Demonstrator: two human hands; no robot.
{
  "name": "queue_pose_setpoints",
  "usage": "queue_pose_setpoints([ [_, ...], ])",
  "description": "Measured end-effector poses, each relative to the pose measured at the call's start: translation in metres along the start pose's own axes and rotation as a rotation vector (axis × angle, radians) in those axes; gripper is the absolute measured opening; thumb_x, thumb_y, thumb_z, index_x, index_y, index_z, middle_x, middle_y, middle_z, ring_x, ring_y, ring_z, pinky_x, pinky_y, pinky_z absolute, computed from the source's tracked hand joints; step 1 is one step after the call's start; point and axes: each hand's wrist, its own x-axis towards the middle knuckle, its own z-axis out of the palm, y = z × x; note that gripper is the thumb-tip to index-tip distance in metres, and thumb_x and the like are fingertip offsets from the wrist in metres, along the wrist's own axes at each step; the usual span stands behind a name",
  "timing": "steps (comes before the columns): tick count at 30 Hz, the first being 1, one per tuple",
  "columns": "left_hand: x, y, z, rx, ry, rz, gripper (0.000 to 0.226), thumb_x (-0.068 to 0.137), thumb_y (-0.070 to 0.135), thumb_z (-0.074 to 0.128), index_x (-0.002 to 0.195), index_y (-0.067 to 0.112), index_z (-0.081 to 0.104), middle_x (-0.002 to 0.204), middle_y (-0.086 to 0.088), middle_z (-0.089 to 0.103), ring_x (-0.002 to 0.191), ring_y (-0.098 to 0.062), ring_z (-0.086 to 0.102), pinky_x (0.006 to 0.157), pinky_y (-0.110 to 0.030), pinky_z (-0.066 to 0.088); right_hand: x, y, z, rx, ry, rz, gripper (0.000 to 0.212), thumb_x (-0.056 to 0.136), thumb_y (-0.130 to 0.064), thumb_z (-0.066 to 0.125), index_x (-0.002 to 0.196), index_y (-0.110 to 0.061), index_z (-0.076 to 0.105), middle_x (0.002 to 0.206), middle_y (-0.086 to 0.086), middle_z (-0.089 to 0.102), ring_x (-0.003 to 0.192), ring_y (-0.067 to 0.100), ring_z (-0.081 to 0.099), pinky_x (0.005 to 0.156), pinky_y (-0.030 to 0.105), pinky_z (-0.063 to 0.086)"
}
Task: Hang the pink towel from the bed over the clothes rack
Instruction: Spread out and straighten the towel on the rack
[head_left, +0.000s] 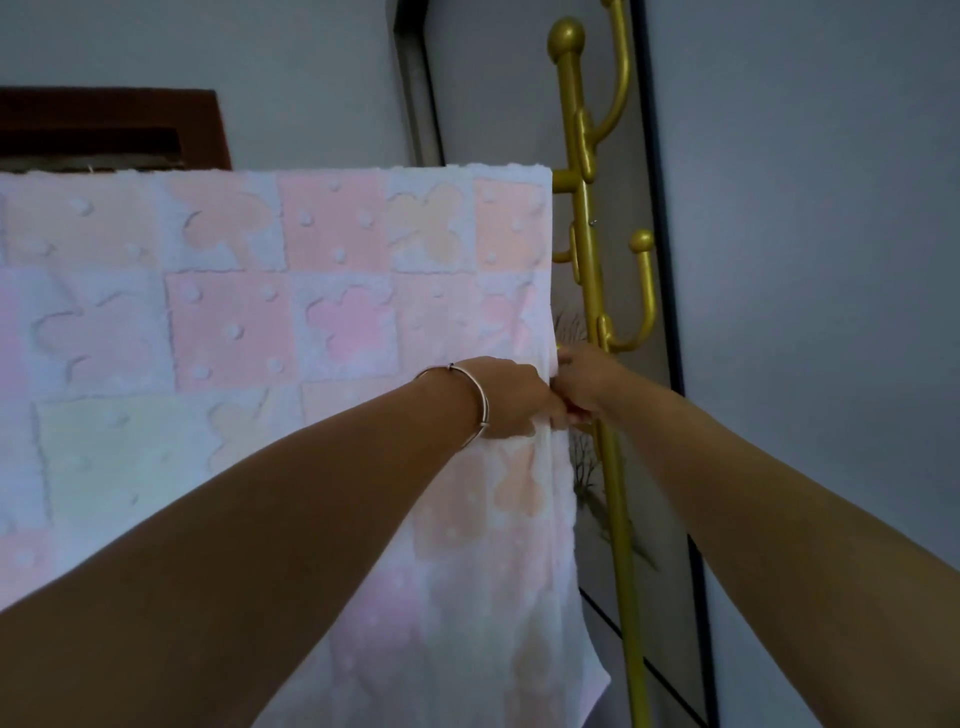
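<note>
**Towel on the rack, both hands at its right edge**

I see the pink towel (291, 291) already draped over the top of the clothes rack (592, 249), hanging flat with its fold line level. My left hand (511, 397) and right hand (587, 382) meet at the towel's right edge, just beside the gold pole. The left fingers (556, 415) are pressed together, pinching the edge cloth; the right fingers are hidden behind the cloth, so I cannot tell their state.

I judge the risk is a pull: tugging this edge down could slide the whole towel off, or snag it on the lower hooks (641, 291). A black-framed mirror (670, 332) stands close behind the pole, and a dark wooden frame (104, 130) is behind the towel's top left.
</note>
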Motion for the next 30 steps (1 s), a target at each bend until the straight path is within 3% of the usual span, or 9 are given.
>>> queue_pose_setpoints([
  [4, 0.006, 0.013, 0.007, 0.075, -0.018, -0.037, 0.040, 0.094, 0.019, 0.046, 0.133, 0.024, 0.044, 0.132, -0.015, 0.053, 0.118, -0.035, 0.052, 0.099, -0.037, 0.042, 0.001, 0.013, 0.004, 0.075, 0.025, 0.046, 0.012, 0.084, 0.006, 0.055, 0.086, 0.003, 0.066, 0.070, 0.018, 0.063, 0.054, 0.026, 0.060, 0.052, 0.031, 0.053],
  [7, 0.010, 0.015, 0.011, 0.157, -0.018, -0.070, 0.035, 0.096, 0.019, 0.040, 0.131, 0.018, 0.046, 0.132, -0.016, 0.052, 0.119, -0.035, 0.051, 0.097, -0.039, 0.042, 0.003, 0.023, 0.008, 0.127, 0.033, 0.086, 0.016, 0.084, 0.007, 0.060, 0.071, -0.002, 0.059, 0.051, 0.012, 0.063, 0.034, 0.018, 0.060, 0.041, 0.026, 0.055],
  [10, 0.011, 0.011, 0.009, 0.134, 0.044, -0.089, 0.032, 0.095, 0.014, 0.043, 0.126, 0.016, 0.049, 0.127, -0.017, 0.053, 0.116, -0.037, 0.053, 0.092, -0.041, 0.044, 0.000, 0.036, 0.010, 0.174, -0.029, 0.142, 0.010, 0.084, 0.000, 0.066, 0.084, -0.001, 0.056, 0.069, 0.016, 0.063, 0.030, 0.015, 0.060, 0.043, 0.028, 0.056],
  [15, 0.015, 0.005, 0.006, 0.091, 0.243, -0.145, 0.032, 0.093, 0.006, 0.039, 0.124, 0.013, 0.047, 0.116, -0.021, 0.057, 0.105, -0.039, 0.057, 0.080, -0.038, 0.044, -0.009, 0.057, 0.021, 0.102, -0.103, 0.230, 0.033, 0.087, -0.004, 0.063, 0.117, 0.002, 0.054, 0.096, 0.023, 0.067, 0.047, 0.020, 0.065, 0.043, 0.026, 0.058],
  [21, 0.026, 0.007, 0.007, 0.080, 0.330, -0.196, 0.041, 0.092, 0.000, 0.035, 0.132, 0.007, 0.042, 0.119, -0.024, 0.056, 0.107, -0.042, 0.057, 0.086, -0.045, 0.048, -0.020, 0.070, 0.022, 0.058, -0.139, 0.286, 0.029, 0.088, -0.005, 0.061, 0.116, 0.004, 0.058, 0.087, 0.023, 0.071, 0.036, 0.016, 0.062, 0.038, 0.023, 0.055],
  [24, 0.024, 0.011, 0.008, 0.048, 0.357, -0.211, 0.041, 0.091, -0.003, 0.036, 0.130, 0.005, 0.042, 0.119, -0.023, 0.057, 0.106, -0.042, 0.057, 0.086, -0.045, 0.048, -0.027, 0.072, 0.021, 0.049, -0.138, 0.294, 0.023, 0.088, -0.004, 0.061, 0.110, 0.004, 0.058, 0.097, 0.025, 0.070, 0.029, 0.014, 0.060, 0.036, 0.022, 0.054],
  [27, 0.019, 0.010, 0.010, -0.022, 0.365, -0.208, 0.039, 0.088, -0.005, 0.039, 0.126, 0.003, 0.043, 0.120, -0.021, 0.054, 0.105, -0.041, 0.057, 0.086, -0.046, 0.047, -0.034, 0.075, 0.024, 0.026, -0.142, 0.310, 0.028, 0.088, -0.003, 0.061, 0.115, 0.003, 0.056, 0.106, 0.028, 0.068, 0.036, 0.017, 0.062, 0.035, 0.023, 0.054],
  [30, 0.005, 0.008, 0.013, -0.100, 0.345, -0.151, 0.053, 0.086, -0.006, 0.043, 0.136, 0.011, 0.036, 0.124, -0.018, 0.052, 0.110, -0.037, 0.055, 0.092, -0.046, 0.047, -0.044, 0.069, 0.028, -0.008, -0.122, 0.312, 0.025, 0.093, -0.003, 0.052, 0.117, 0.006, 0.055, 0.102, 0.028, 0.069, 0.046, 0.022, 0.061, 0.033, 0.023, 0.052],
])
